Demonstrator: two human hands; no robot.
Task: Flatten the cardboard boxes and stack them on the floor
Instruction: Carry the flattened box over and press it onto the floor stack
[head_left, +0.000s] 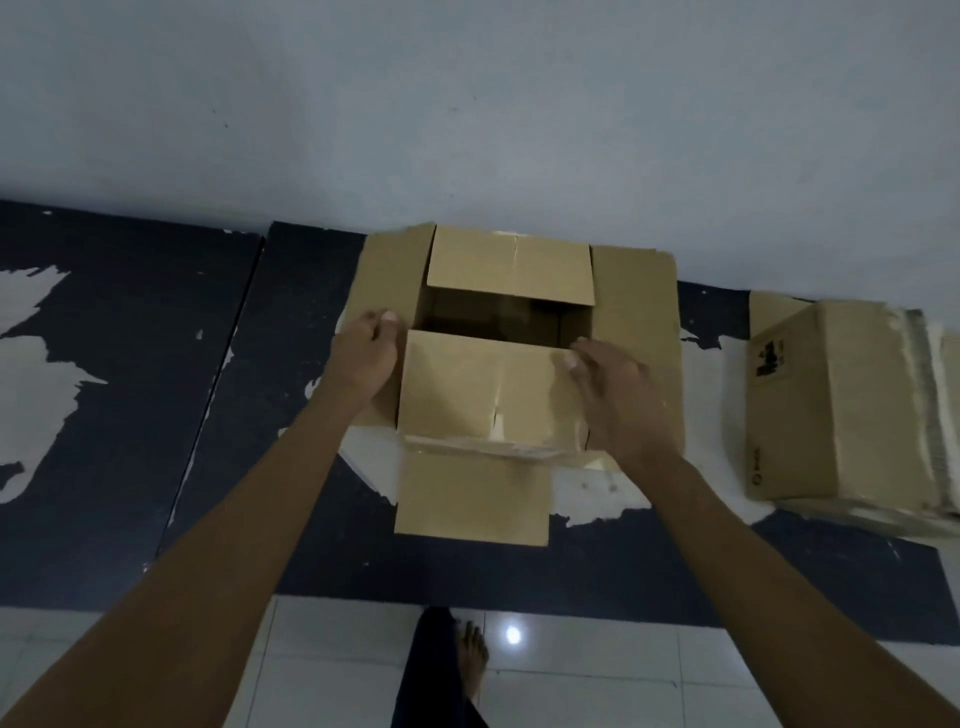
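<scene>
An open brown cardboard box (483, 384) stands on the floor against the wall, its four top flaps spread and a dark gap showing between the near and far flaps. My left hand (366, 353) rests on the box's left flap, fingers curled at its edge. My right hand (618, 384) lies on the right end of the near flap, fingers apart and pressing on the cardboard. A second, closed cardboard box (841, 415) with a black printed mark sits to the right, tipped on its side.
A grey-white wall (467, 104) rises right behind the boxes. The floor here is a dark mat (130, 364) with worn white patches; white tiles (597, 670) lie nearer. My bare foot (472, 660) stands on the tiles below the box.
</scene>
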